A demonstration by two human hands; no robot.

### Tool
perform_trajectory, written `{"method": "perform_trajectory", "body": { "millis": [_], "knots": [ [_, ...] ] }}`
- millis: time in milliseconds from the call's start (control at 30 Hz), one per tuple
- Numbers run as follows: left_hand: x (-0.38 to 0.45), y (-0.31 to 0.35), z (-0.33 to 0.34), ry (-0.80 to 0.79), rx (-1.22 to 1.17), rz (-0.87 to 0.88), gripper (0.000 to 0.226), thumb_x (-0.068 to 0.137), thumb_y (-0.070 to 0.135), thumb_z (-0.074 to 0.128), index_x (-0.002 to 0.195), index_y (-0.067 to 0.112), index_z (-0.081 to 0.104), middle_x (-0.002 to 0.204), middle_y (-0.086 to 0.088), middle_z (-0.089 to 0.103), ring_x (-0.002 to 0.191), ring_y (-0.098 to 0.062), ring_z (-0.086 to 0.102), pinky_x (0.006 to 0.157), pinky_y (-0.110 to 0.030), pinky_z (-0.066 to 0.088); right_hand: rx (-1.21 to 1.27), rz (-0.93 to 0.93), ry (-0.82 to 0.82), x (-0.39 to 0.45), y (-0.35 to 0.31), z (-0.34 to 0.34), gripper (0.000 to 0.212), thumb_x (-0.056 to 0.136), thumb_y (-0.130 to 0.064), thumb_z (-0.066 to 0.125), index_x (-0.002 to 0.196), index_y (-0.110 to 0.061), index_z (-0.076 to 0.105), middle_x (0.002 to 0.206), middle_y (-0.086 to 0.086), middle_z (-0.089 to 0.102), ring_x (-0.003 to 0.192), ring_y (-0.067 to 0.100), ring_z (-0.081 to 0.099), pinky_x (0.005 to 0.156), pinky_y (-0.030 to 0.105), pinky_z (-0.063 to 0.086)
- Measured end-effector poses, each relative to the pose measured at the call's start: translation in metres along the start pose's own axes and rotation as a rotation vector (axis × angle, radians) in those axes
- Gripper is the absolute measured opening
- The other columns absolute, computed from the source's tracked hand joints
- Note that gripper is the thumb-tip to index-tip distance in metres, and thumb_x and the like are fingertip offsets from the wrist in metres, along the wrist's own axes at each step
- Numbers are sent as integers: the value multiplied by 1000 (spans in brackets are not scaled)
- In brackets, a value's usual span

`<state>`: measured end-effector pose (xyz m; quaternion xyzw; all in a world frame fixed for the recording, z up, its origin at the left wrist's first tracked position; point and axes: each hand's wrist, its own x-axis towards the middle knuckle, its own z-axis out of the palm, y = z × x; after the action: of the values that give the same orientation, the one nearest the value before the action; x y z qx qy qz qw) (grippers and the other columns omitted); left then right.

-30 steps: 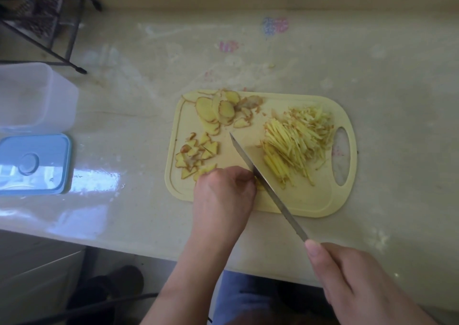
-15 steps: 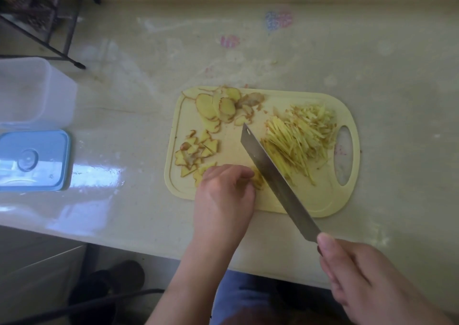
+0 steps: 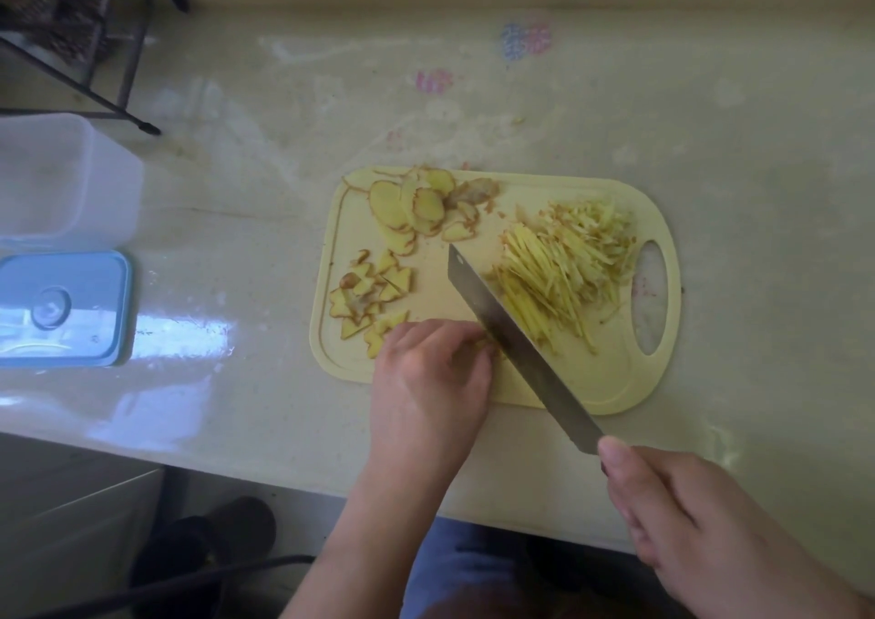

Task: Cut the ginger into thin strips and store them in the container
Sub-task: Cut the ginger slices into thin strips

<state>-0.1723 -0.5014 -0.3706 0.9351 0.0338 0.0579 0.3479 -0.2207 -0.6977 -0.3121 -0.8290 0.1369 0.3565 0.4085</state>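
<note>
Slicing ginger into strips on the board, mid-task.

Left hand has its fingers curled down over a small stack of ginger slices at the near edge of the cutting board; the stack is mostly hidden under the fingertips. Right hand is wrapped round the handle of the knife, the blade lying just beside the left fingertips. Pile of cut strips sits right of the blade, uncut slices at the far left corner, odd trimmings mid-left. Container is open and its blue lid sits off, both well apart to the left. Judgement: slices are thin, light, firm but probably damp and slippery, so pin the stack from above, knuckles to the blade; strips are loose and scatter, so scoop them, don't pinch.
</note>
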Motion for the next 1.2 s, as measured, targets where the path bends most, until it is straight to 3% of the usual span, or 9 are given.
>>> {"method": "perform_trajectory", "body": {
  "millis": [133,333,633,867,1033,1200],
  "knots": [
    [1,-1,1,-11,7,-15,11,73,7,84,78,14,76,80,5,72,80,-10,57,78,-35,54,24,6,-4,-1,1,-3,98,61,-101,17,75,-6,38,49,0,33,41,9,31,49,31,27],
    [0,-1,0,-1,6,-16,17,72,3,83,83,14,77,82,6,73,82,-14,62,78,-36,55,-2,-23,-21,-2,0,0,96,60,-100,13,74,-8,38,49,1,35,42,9,34,52,31,32],
    [-1,-8,6,2,81,124,11,81,14,74,90,12,80,85,0,70,76,-24,61,72,-40,54,9,-42,24,-3,0,3,87,68,-93,18,72,-8,38,50,4,36,46,9,36,54,36,36],
    [1,-5,7,-10,106,132,6,80,11,72,82,11,78,82,0,69,73,-24,61,70,-37,52,-21,-30,16,-4,6,8,88,67,-94,17,74,-9,39,51,2,37,46,9,36,55,34,33],
    [1,-4,8,-30,126,136,7,81,11,70,80,12,77,81,1,67,72,-23,60,68,-38,51,-26,-42,13,-6,3,6,90,63,-96,15,76,-11,44,49,0,39,45,8,39,51,22,30],
    [2,-5,9,-17,106,132,6,82,10,71,79,11,77,80,1,67,71,-24,59,65,-41,51,-26,-38,17,-3,3,7,81,66,-88,18,74,-11,42,50,0,37,46,8,37,52,24,30]
  ]
}}
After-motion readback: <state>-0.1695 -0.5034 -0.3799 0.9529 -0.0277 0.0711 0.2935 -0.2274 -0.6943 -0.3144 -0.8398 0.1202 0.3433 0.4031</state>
